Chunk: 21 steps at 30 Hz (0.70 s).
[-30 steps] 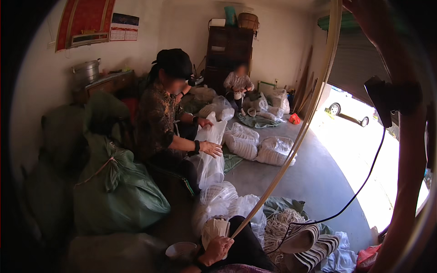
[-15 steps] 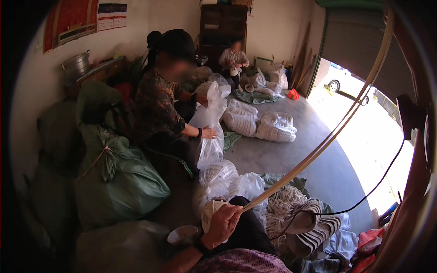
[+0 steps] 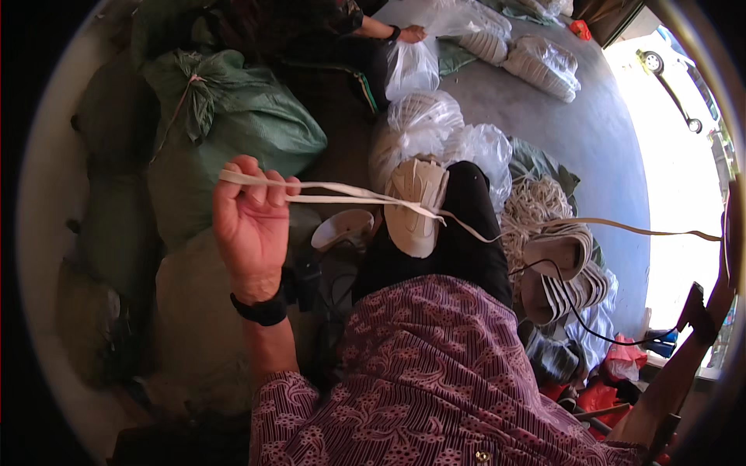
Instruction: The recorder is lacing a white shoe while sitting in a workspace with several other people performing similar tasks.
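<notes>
A beige shoe upper (image 3: 406,225) rests on my dark-trousered leg, its rounded toe pointing toward me. A pale flat shoelace (image 3: 342,189) passes through it. My left hand (image 3: 252,217) is raised to the left of the shoe upper, fingers curled around the looped lace and stretching it sideways. From the other side of the shoe upper the lace runs in a long, slightly sagging line to my right hand (image 3: 729,221) at the far right rim. That hand is dark and cut off, its fingers barely showing, but the lace ends at it, held up in the air.
Beside my leg lie a heap of loose laces (image 3: 536,203) and a stack of shoe uppers (image 3: 571,295). Clear plastic bags (image 3: 423,116) stand ahead, large green sacks (image 3: 249,109) to the left. A co-worker's hand (image 3: 412,33) touches a plastic bag. A black cable (image 3: 575,311) hangs at right.
My view has tilted down. My left hand has moved from the shoe upper out to the left, drawing the lace with it. The lace toward my right hand hangs lower and looser.
</notes>
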Motion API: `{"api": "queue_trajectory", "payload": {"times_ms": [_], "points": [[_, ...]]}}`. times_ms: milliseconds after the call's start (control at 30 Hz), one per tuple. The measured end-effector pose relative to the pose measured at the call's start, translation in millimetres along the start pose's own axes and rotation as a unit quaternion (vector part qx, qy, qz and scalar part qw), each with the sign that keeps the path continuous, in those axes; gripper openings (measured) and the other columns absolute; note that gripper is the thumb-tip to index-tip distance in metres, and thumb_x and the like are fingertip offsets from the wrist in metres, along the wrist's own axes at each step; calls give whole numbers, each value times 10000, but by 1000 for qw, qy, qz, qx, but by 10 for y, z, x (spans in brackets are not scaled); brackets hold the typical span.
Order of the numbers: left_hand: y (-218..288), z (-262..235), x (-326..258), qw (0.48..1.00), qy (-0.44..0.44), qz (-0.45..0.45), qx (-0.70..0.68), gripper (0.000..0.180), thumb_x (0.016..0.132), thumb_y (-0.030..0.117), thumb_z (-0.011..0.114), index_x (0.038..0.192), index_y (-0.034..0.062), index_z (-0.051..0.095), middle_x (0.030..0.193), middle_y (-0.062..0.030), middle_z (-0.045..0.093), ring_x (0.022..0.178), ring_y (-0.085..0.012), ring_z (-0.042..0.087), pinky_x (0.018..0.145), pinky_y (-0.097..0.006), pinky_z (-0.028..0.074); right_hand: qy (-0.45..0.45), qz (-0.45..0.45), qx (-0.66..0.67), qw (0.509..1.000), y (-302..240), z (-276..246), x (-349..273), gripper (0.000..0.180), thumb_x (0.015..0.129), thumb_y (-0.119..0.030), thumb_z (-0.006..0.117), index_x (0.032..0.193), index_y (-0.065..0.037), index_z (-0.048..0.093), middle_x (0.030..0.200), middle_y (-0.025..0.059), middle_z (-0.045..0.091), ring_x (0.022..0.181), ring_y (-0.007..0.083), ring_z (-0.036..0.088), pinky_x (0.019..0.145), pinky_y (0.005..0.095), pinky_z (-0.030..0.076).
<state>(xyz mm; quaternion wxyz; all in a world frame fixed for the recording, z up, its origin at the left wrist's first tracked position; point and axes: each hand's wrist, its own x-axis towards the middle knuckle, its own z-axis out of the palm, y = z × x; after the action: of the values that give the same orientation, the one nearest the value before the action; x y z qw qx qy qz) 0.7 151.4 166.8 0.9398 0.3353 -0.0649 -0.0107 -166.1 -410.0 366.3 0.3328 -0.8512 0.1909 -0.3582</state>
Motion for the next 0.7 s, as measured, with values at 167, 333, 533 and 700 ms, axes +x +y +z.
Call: {"api": "queue_trajectory", "payload": {"times_ms": [167, 333, 533, 700], "points": [[782, -668, -128, 996, 86, 9, 9, 108, 933, 144, 542, 882, 49, 549, 609, 39, 325, 600, -128, 300, 777, -349, 357, -269, 189, -1, 944, 876, 1712, -1023, 135, 933, -158, 552, 951, -43, 621, 743, -52, 502, 642, 24, 413, 540, 194, 321], [1334, -1194, -486, 967, 238, 79, 50, 107, 933, 90, 488, 892, 2, 532, 613, 5, 377, 606, -158, 364, 793, -398, 398, -392, -120, 20, 912, 911, 3333, -1805, 208, 887, -214, 547, 823, -21, 591, 752, 153, 616, 706, 380, 601, 623, 438, 474], [2228, -1574, -991, 930, 327, 145, 87, 156, 958, 92, 404, 932, -18, 511, 632, -24, 393, 609, -170, 398, 769, -407, 404, -461, -191, -135, 856, 734, 3843, -2123, 155, 842, -182, 521, 761, -60, 572, 739, 115, 615, 729, 354, 617, 622, 466, 485], [2503, -1716, -1179, 891, 397, 172, 138, 195, 964, 133, 405, 948, -24, 520, 650, -40, 401, 586, -164, 377, 721, -398, 391, -443, -159, -98, 877, 791, 3841, -2124, 174, 778, -178, 529, 727, -52, 638, 697, 158, 638, 676, 379, 639, 607, 486, 500]]}}
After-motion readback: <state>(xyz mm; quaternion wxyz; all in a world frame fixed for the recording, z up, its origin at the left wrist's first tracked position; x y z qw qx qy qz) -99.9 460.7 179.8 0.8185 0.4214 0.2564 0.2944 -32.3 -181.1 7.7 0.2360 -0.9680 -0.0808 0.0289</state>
